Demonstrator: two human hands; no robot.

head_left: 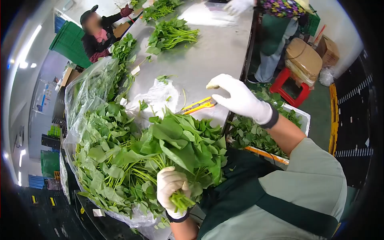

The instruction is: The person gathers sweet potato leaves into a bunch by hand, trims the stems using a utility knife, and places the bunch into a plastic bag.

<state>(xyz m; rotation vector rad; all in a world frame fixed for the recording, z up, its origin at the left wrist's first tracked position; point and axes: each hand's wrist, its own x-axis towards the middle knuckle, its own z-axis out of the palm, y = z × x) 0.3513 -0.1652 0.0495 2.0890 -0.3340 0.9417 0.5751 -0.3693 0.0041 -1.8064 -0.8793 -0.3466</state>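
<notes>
My left hand [172,190], in a white glove, is closed round the stems of a bunch of leafy greens [182,144], its leaves fanning out above the fist. A big heap of loose greens [108,160] lies beside and behind it in a clear plastic bag [90,88]. My right hand [240,98], gloved too, is raised over the metal table's [208,60] right edge, thumb and fingers apart, holding nothing. Just left of its fingers, a yellow box cutter [198,105] lies on the table near a crumpled white plastic sheet [160,96].
Bunches of greens [172,36] lie farther up the table. A co-worker [98,34] is at the upper left, another [276,36] at the upper right. A white crate [306,120] of greens stands below my right arm, near a red stool [290,88].
</notes>
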